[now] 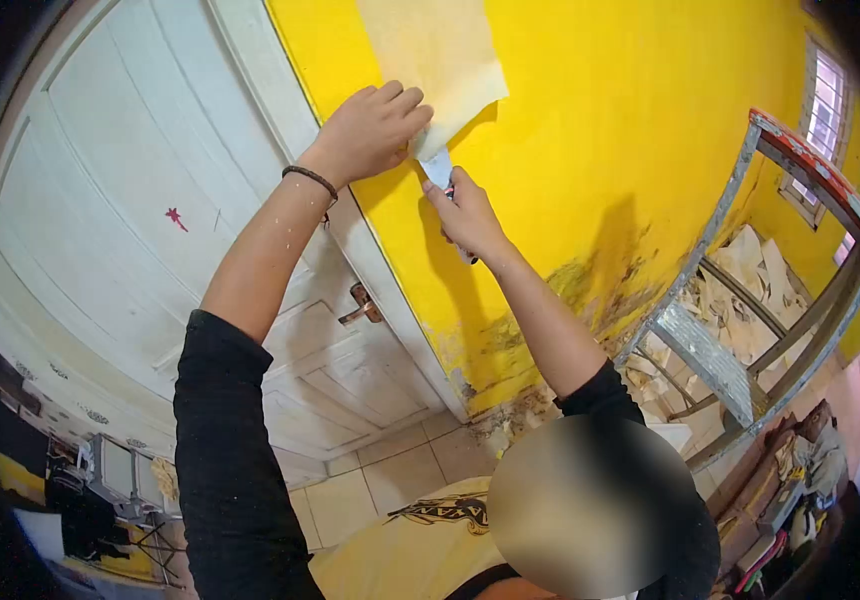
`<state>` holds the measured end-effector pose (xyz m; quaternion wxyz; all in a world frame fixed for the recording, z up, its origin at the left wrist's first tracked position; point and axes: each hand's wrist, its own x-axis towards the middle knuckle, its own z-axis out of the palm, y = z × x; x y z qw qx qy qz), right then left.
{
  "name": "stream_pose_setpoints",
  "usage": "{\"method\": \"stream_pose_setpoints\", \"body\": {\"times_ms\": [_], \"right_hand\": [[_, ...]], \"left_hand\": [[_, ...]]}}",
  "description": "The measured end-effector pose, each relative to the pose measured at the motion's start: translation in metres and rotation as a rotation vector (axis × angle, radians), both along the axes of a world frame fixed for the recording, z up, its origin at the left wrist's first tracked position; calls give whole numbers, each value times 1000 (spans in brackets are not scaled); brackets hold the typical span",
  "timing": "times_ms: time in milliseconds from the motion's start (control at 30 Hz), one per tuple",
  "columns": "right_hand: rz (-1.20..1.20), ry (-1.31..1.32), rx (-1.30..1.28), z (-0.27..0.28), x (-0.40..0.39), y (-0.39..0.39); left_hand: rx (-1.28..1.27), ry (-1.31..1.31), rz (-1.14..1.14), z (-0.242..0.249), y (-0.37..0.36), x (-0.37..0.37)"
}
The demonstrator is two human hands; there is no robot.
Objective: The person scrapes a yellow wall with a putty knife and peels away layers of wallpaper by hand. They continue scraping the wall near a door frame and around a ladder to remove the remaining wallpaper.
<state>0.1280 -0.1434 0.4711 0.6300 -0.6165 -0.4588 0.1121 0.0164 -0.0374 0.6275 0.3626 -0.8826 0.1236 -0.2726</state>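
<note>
High on the yellow wall [580, 130], a pale beige strip of wallpaper [438, 50] hangs with its lower end curling away. My left hand [375, 128], a dark bracelet at its wrist, has its fingers closed on the strip's lower left edge; the thumb is mostly hidden. Just below and to the right, my right hand [468, 218] is wrapped around the handle of a putty knife. The metal blade of the putty knife [437, 168] points up and meets the lower end of the strip, close to my left fingertips.
A white panelled door [140, 170] with a metal handle [362, 305] stands at left. On the right is a metal stepladder [700, 345], with torn paper scraps [750, 270] behind it. Dark, flaking patches mark the lower wall. Tiles [405, 470] cover the floor.
</note>
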Motion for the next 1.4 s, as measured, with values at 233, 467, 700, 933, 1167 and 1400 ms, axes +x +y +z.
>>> {"method": "stream_pose_setpoints", "body": {"times_ms": [233,467,700,933,1167,1400], "right_hand": [[-74,6,-15,-16,1,-36],[61,937,136,-220,-22,-43],[-163,1567,26,-335,4,-44],[-208,1591,180,-356,-7,-14],[11,1316,32,-340,-132,-1],[-1,1618,119,-312,-172,46]], "left_hand": [[33,-1,-64,-6,11,22],[-147,-180,-25,0,2,29],[-579,-187,-167,44,46,31],[-6,-396,115,102,72,20],[234,-454,355,109,90,17],[542,-426,522,111,94,16]]}}
